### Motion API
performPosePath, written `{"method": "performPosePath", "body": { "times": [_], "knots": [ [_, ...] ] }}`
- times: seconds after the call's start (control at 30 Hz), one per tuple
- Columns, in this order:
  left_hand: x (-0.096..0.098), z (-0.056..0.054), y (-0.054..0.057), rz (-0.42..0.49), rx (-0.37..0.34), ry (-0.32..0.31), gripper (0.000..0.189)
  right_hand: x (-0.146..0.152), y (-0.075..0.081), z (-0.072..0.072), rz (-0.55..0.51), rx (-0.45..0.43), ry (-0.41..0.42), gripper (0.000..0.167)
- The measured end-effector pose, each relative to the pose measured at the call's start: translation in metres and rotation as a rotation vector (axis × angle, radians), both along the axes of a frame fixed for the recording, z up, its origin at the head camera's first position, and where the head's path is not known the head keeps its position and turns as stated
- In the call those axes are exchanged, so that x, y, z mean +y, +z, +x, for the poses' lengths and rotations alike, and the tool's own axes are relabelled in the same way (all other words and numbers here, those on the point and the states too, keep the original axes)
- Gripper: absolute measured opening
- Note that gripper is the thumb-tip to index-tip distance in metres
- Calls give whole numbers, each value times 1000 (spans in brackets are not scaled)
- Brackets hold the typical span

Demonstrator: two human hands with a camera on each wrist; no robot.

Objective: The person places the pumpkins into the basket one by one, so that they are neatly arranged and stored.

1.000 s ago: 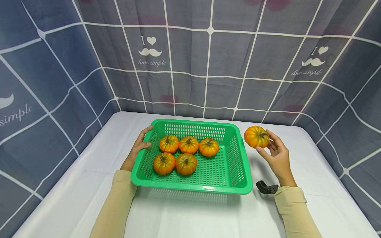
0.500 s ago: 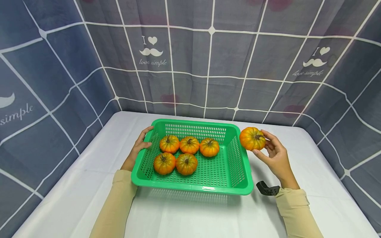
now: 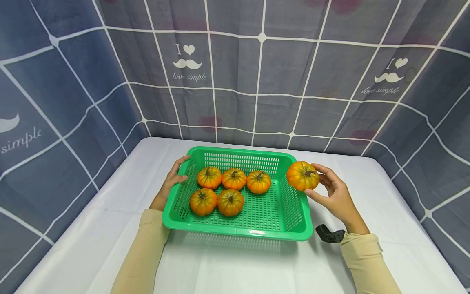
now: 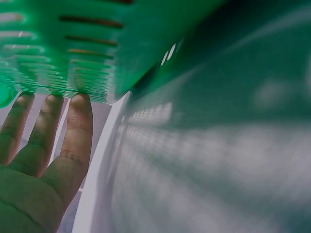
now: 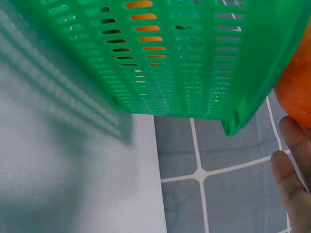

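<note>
In the head view, a green plastic basket with slotted walls holds several small orange pumpkins, three in a back row and the others in front at the left. My left hand holds the basket's left rim; in the left wrist view its fingertips press the slotted outer wall. My right hand pinches another pumpkin between thumb and fingers, its stem toward the palm. That pumpkin overlaps the basket's right rim and shows beyond the rim in the right wrist view.
A white cloth covers the table. Behind and to both sides hangs a grey-blue checked curtain with white lines. A black curved piece sits at my right wrist, near the basket's front right corner.
My right hand has moved left with its pumpkin, from beside the basket to over its right rim, and slightly nearer me. The left hand and the basket have stayed in place.
</note>
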State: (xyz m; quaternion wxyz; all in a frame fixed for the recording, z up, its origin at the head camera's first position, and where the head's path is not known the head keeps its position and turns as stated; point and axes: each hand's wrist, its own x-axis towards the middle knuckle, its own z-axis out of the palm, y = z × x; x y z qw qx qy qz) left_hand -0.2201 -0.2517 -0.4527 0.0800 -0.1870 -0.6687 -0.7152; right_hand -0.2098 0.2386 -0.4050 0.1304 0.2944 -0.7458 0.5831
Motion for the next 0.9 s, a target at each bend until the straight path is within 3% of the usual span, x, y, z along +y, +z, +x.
{"method": "performPosePath", "body": {
  "times": [0.3,0.53,0.73,0.9],
  "knots": [
    [0,1,-1,85,17,-79,65,-6,7,2,134,38,28,76],
    [0,0,0,86,12,-77,65,-11,9,0,243,69,23,77],
    [0,1,-1,131,9,-105,65,-16,11,-3,320,129,52,76],
    [0,1,-1,120,7,-90,66,-18,12,-6,384,169,90,78]
  ]
}}
